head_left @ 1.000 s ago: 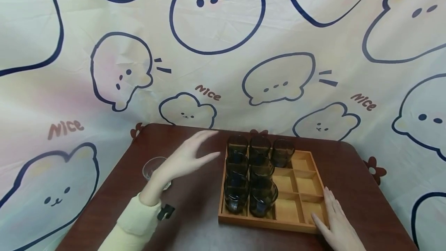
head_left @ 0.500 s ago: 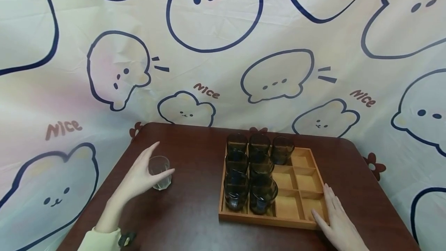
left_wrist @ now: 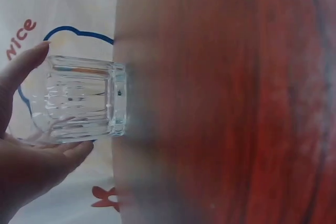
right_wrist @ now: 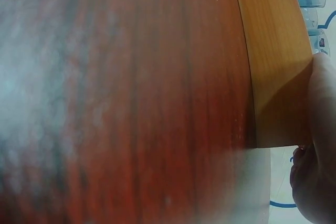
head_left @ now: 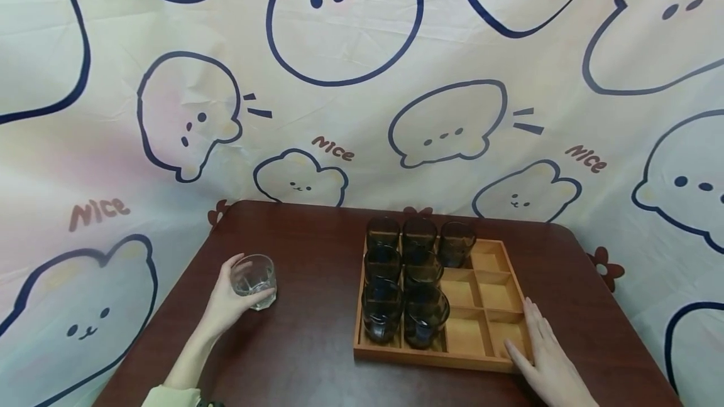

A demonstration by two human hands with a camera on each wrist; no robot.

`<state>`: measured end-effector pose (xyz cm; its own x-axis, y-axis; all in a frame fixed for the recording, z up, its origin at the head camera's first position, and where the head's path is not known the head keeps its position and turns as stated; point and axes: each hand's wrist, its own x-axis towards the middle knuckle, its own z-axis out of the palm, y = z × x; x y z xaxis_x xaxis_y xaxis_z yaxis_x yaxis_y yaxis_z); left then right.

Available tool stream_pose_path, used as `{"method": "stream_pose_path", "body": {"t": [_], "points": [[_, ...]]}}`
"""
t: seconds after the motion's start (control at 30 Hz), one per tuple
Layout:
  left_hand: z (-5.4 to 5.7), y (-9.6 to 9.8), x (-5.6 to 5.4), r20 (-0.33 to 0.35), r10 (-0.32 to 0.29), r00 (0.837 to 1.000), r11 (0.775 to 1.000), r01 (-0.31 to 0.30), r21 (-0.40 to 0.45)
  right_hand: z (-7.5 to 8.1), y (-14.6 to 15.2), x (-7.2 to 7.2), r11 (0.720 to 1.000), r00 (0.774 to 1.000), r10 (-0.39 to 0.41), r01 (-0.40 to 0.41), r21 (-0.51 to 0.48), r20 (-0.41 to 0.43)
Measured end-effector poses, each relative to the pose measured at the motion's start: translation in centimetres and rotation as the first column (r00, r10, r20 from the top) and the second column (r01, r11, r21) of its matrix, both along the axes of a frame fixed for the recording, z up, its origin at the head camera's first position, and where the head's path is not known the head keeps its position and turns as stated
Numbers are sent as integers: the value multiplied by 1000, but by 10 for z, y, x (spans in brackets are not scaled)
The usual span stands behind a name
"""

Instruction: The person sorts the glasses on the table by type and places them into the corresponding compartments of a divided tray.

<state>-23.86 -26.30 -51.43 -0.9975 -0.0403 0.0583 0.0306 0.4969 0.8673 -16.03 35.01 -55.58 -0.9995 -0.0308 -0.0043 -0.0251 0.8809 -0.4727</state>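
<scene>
A clear drinking glass [head_left: 256,281] stands upright on the left of the table. My left hand [head_left: 227,299] reaches round it from the left, thumb across its near side and fingers behind. In the left wrist view, the glass [left_wrist: 84,100] lies between the thumb above and the fingers below. A wooden divided tray [head_left: 435,360] sits right of the middle. Several dark tinted glasses [head_left: 425,316] stand in its left and back compartments. My right hand [head_left: 551,357] rests at the tray's right edge, fingers straight along the outside and thumb over the front corner.
The dark brown table [head_left: 311,331] reaches back to a hanging cloth [head_left: 362,112] printed with bear faces. Several compartments [head_left: 466,333] on the tray's right side hold no glass. Bare tabletop lies between the clear glass and the tray.
My left hand has moved left from beside the tray to the clear glass, and its fingers have closed in round it. The right hand and the tray have stayed in place.
</scene>
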Motion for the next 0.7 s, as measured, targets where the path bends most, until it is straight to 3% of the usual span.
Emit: {"method": "stream_pose_path", "body": {"t": [0.17,0.37,0.53,0.7], "points": [[-2,4,-4,-35,44,998,999,-45,-22,-1,0,0,1000,1000,4,-4,-4,-8],[11,20,-15,-61,30,998,999,-31,-13,-1,-1,-1,1000,999,17,-18,-9,-51],[36,42,-25,-91,-32,995,999,32,-4,-2,-1,0,1000,996,21,-22,-9,-81],[73,69,-29,-142,-109,984,994,111,4,-2,-2,2,1000,996,14,-15,-6,-83]]}}
